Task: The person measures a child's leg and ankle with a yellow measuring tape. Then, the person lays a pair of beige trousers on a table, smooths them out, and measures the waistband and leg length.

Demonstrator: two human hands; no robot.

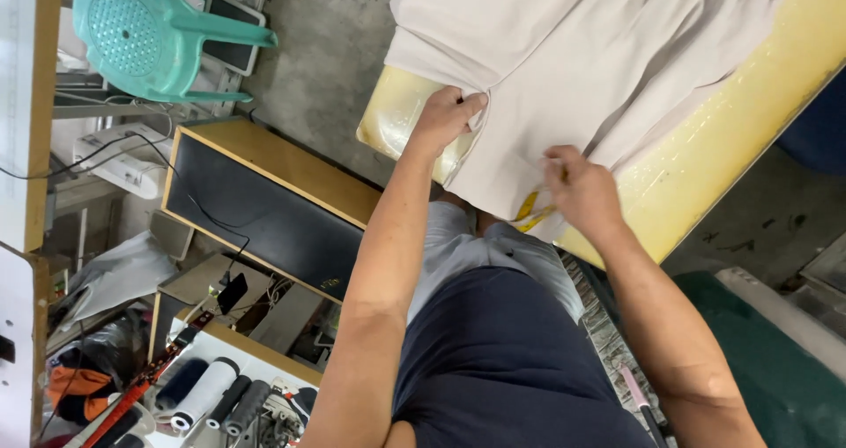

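Note:
A pale beige garment [582,51] lies spread on a yellow-topped table [705,157]. My left hand [445,118] pinches the garment's edge near the table's corner. My right hand [582,192] grips the cloth's lower edge together with a yellow measuring tape [529,212], which hangs a little below the cloth. Both hands sit on the same hem, about a hand's width apart.
A teal plastic chair [150,34] stands at the top left on the concrete floor. A black wooden-edged speaker box [256,210] lies left of my body. Thread spools [211,395] sit on a shelf at the bottom left. A green mat [775,360] lies at the right.

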